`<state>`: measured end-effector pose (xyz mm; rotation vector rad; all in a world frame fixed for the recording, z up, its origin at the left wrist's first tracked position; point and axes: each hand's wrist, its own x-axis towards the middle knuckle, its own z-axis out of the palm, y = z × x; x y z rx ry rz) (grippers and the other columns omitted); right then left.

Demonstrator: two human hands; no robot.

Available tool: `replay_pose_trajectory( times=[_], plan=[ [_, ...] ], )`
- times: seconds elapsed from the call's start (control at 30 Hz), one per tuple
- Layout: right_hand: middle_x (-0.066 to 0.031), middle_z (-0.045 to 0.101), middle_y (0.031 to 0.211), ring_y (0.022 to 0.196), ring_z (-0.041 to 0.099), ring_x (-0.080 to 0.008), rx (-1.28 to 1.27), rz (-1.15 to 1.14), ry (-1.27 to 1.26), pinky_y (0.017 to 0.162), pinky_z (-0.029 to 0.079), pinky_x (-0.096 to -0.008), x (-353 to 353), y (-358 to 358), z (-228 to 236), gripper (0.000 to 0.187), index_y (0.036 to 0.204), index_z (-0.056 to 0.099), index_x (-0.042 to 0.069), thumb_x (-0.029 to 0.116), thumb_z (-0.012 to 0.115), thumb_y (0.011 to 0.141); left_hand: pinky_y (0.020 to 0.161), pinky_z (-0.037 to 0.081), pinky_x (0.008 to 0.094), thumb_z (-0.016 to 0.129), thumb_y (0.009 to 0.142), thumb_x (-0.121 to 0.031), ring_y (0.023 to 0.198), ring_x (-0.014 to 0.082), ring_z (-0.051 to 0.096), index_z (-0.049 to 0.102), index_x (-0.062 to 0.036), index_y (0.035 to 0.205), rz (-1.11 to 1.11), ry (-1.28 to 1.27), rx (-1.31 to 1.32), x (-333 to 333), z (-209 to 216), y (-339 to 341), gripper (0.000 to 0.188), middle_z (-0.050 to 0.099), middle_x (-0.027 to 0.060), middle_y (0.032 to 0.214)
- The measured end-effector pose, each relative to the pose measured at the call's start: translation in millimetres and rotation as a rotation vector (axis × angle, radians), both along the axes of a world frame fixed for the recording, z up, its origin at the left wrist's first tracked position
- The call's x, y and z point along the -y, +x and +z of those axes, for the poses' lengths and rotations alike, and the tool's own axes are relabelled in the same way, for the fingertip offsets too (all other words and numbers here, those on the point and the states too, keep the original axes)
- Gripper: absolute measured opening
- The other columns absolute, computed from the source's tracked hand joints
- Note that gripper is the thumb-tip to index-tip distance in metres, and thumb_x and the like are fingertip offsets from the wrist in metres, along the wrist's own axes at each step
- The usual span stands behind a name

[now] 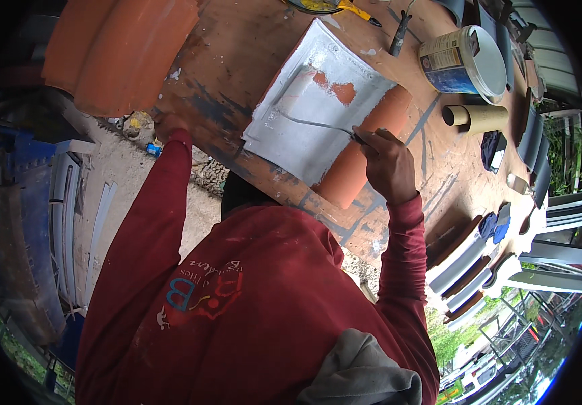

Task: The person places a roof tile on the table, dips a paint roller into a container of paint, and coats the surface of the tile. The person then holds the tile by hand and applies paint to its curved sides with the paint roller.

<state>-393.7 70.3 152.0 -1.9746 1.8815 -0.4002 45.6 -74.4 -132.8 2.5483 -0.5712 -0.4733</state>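
My right hand (391, 162) is closed around the handle of a paint roller (318, 124). Its bent wire reaches left over a curved roof tile (284, 145), and its white-coated end blends into the wet paint. White paint covers most of this tile; an orange patch shows near the middle, and the raised right side is bare orange. My left hand (171, 124) is at the table's near edge, below stacked orange tiles (119, 54). Its fingers are too dim and small to make out.
The wooden table (230, 67) is streaked with grey paint. A white and blue bucket (463, 64) stands at the right, with a cardboard tube (476, 118) below it. Another tool handle (401, 34) lies behind the tile. Several long coated tiles (463, 260) lie at the right edge.
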Motion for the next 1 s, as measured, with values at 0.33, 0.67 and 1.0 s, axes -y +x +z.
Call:
replay_pose_trajectory(
  times=[0.33, 0.67, 1.0],
  plan=[
    [-0.0097, 0.071, 0.089, 0.081, 0.070, -0.0322, -0.294, -0.079, 0.234, 0.071, 0.055, -0.0443, -14, -41, 70, 0.030, 0.107, 0.077, 0.014, 0.002, 0.064, 0.083, 0.096, 0.055, 0.0508, 0.030, 0.103, -0.039, 0.113, 0.0439, 0.065, 0.067, 0.0028, 0.114, -0.067, 0.098, 0.149, -1, -16, 14, 0.056, 0.067, 0.0258, 0.122],
    [-0.0111, 0.071, 0.095, 0.084, 0.069, -0.0368, -0.046, -0.027, 0.118, 0.073, 0.054, -0.0461, 23, -23, 6, 0.022, 0.104, 0.076, 0.013, 0.007, 0.067, 0.085, 0.097, 0.054, 0.0481, 0.033, 0.104, -0.038, 0.116, 0.0429, 0.064, 0.062, 0.0045, 0.122, 0.084, -0.086, -0.149, -4, 14, -10, 0.054, 0.065, 0.0268, 0.125],
    [-0.0133, 0.073, 0.102, 0.091, 0.070, -0.0345, -0.337, -0.022, 0.253, 0.078, 0.055, -0.0434, 17, -53, 45, 0.030, 0.110, 0.075, 0.010, 0.004, 0.068, 0.082, 0.097, 0.053, 0.0497, 0.035, 0.103, -0.039, 0.113, 0.0450, 0.064, 0.064, 0.0046, 0.119, 0.154, -0.156, -0.096, 4, 13, -16, 0.055, 0.067, 0.0278, 0.120]
  ],
)
